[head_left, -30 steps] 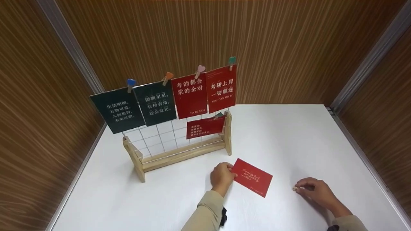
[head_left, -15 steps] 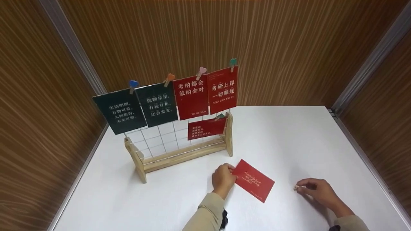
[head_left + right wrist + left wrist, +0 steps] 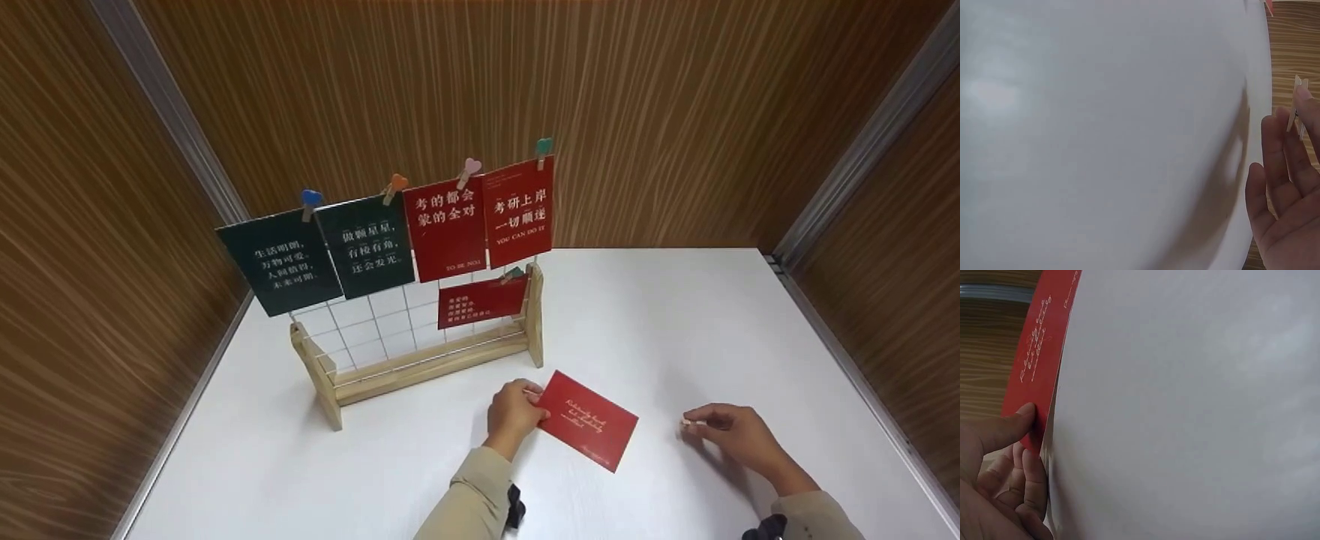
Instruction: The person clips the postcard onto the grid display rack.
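Note:
My left hand (image 3: pixel 513 417) pinches the left edge of a red card (image 3: pixel 589 421) with pale script, thumb on its printed face. In the left wrist view the red card (image 3: pixel 1041 343) is held just off the white surface, the fingers of the left hand (image 3: pixel 1008 472) bent behind it. To the right, my right hand (image 3: pixel 739 437) holds a small wooden clothespin (image 3: pixel 688 423) between thumb and fingers. The right wrist view shows the clothespin (image 3: pixel 1297 107) at the thumb tip, the other fingers of the right hand (image 3: pixel 1289 197) loosely extended.
A wire grid rack with a wooden base (image 3: pixel 435 366) stands left on the white table (image 3: pixel 645 315). Green cards (image 3: pixel 285 262) and red cards (image 3: pixel 448 229) hang along its top from heart-topped clips. A lower red card (image 3: pixel 480 301) is clipped at the right. Wood-grain walls surround the table.
The left hand and its red card have shifted very slightly to the left. The right hand has moved a little up and left with the clothespin. The rack stands still.

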### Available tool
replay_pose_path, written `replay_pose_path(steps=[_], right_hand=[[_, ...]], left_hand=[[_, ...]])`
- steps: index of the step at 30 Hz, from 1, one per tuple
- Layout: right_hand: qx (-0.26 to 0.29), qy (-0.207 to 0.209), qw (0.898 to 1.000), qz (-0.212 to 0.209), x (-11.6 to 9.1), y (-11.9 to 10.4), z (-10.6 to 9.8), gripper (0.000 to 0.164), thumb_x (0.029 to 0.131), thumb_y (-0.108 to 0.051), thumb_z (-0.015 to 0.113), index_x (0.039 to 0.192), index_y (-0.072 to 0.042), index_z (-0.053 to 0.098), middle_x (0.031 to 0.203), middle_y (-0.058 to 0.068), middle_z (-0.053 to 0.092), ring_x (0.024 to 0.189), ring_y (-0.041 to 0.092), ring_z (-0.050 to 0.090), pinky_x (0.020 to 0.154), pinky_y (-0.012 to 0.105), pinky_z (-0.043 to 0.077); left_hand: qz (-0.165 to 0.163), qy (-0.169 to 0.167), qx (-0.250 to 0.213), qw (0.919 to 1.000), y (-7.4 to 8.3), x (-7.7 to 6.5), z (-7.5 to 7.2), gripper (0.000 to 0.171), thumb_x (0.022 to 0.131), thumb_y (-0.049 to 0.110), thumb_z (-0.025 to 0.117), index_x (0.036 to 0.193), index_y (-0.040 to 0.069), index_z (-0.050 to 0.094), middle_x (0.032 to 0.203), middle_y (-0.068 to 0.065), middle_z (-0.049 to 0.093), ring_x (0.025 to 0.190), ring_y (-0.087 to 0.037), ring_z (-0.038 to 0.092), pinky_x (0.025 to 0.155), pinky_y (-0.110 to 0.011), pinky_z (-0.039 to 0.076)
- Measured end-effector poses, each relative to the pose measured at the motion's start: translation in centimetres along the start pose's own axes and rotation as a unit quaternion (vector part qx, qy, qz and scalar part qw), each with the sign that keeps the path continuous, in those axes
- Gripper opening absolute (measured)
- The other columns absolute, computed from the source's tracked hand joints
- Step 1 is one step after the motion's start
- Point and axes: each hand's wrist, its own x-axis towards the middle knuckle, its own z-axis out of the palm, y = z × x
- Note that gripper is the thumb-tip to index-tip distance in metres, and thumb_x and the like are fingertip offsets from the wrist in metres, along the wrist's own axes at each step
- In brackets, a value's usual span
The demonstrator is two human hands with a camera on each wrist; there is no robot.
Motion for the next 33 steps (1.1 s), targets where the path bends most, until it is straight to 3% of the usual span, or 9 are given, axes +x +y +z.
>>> replay_pose_path(steps=[10,14,18,22,27,33], right_hand=[[0.014,0.006,1.0,-0.005,0.6,-0.7,0.2,0.016,0.084,-0.018,0.073,0.099,-0.011,0.073,0.101,0.003,0.07,0.096,0.011,0.063,0.084,0.023,0.045],[0.044,-0.013,0.999,-0.008,0.7,-1.1,0.2,0.019,0.086,-0.018,0.071,0.102,-0.008,0.071,0.104,0.006,0.069,0.097,0.009,0.062,0.083,0.024,0.047],[0.111,-0.048,0.992,-0.033,1.0,-1.5,0.4,0.022,0.089,-0.014,0.067,0.106,0.001,0.065,0.106,0.014,0.066,0.095,0.007,0.063,0.078,0.027,0.053],[0.166,-0.071,0.981,-0.066,1.5,-2.0,0.8,0.022,0.091,-0.011,0.063,0.106,0.006,0.06,0.102,0.015,0.065,0.092,0.014,0.065,0.079,0.032,0.054],[0.184,-0.084,0.972,-0.12,2.0,-2.6,1.3,0.017,0.096,-0.007,0.056,0.107,0.006,0.057,0.099,0.015,0.061,0.09,0.023,0.065,0.078,0.031,0.054],[0.196,-0.081,0.971,-0.115,2.6,-3.5,1.9,0.017,0.095,-0.009,0.058,0.106,0.003,0.059,0.101,0.019,0.059,0.093,0.022,0.063,0.078,0.029,0.053]], left_hand=[[-0.03,-0.048,-0.052,0.9971,-0.1,0.3,-1.3,0.029,0.067,-0.001,0.083,0.09,0.01,0.071,0.073,0.004,0.061,0.068,-0.009,0.057,0.056,-0.022,0.049],[-0.037,-0.054,-0.063,0.9959,-0.2,0.1,-1.4,0.029,0.067,-0.003,0.082,0.09,0.01,0.071,0.072,0.003,0.061,0.068,-0.01,0.058,0.056,-0.023,0.049],[-0.034,-0.054,-0.061,0.9962,-0.3,-0.2,-1.4,0.028,0.066,-0.004,0.082,0.089,0.009,0.072,0.07,0.004,0.061,0.066,-0.009,0.057,0.055,-0.022,0.048],[-0.029,-0.054,-0.071,0.9956,-0.5,-0.5,-1.5,0.027,0.067,-0.005,0.081,0.088,0.008,0.071,0.068,0.004,0.062,0.063,-0.009,0.058,0.054,-0.022,0.049],[-0.024,-0.059,-0.084,0.9944,-0.7,-0.9,-1.7,0.024,0.069,-0.006,0.079,0.089,0.006,0.071,0.068,0.003,0.064,0.061,-0.009,0.06,0.054,-0.023,0.05],[-0.011,-0.06,-0.062,0.9962,-0.7,-1.2,-2.3,0.015,0.074,-0.001,0.075,0.086,0.007,0.071,0.069,0.002,0.064,0.062,-0.009,0.059,0.055,-0.023,0.046]])
